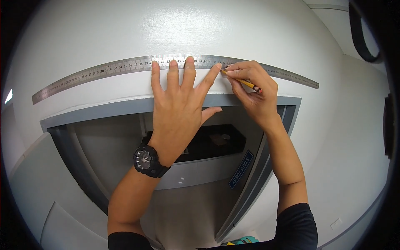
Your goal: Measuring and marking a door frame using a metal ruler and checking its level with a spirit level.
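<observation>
- The long steel ruler [125, 66] lies flat against the white wall [104, 29], just above the grey door frame [104, 106], and spans wider than the doorway below it.
- The left hand [179, 104] rests flat on the wall above the frame, fingers spread and straight, the fingertips [189, 61] pressing on the ruler's lower edge near its middle; nothing is gripped.
- A black wristwatch [148, 160] sits on the left wrist, below the frame's top bar.
- The right hand [254, 89] is just right of the left hand, fingers pinched closed around a yellow pencil [243, 81].
- The pencil's tip meets the wall at the ruler's lower edge, beside the left index fingertip.
- Under the frame, an open door [250, 175] bears a blue sign [241, 168].
</observation>
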The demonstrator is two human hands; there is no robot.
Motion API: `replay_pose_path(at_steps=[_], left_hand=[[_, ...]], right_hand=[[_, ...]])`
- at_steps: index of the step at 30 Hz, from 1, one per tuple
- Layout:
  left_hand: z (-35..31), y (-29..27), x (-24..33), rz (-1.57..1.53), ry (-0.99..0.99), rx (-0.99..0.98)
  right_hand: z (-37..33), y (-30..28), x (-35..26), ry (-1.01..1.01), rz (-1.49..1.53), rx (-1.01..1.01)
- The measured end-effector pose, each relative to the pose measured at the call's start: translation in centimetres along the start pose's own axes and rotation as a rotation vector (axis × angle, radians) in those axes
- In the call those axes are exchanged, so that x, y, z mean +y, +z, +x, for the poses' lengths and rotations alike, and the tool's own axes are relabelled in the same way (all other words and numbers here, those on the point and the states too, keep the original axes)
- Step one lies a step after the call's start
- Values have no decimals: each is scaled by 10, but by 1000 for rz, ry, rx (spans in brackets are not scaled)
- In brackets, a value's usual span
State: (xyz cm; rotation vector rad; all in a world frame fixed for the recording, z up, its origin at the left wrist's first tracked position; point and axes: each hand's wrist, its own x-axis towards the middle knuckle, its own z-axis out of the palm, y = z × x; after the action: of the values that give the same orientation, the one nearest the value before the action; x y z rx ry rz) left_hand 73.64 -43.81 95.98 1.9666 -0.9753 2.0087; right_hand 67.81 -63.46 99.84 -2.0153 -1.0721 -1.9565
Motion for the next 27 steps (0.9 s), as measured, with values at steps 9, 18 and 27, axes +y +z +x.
replay_pose_path(at_steps=[9,18,27], left_hand=[[-1,2,0,20,-25,-13],[-2,5,-2,7,-8,4],[-2,3,-3,-3,-8,4]], right_hand=[[0,2,0,83,150,23],[11,-29,5,414,652,201],[8,-1,-14,118,131,-2]])
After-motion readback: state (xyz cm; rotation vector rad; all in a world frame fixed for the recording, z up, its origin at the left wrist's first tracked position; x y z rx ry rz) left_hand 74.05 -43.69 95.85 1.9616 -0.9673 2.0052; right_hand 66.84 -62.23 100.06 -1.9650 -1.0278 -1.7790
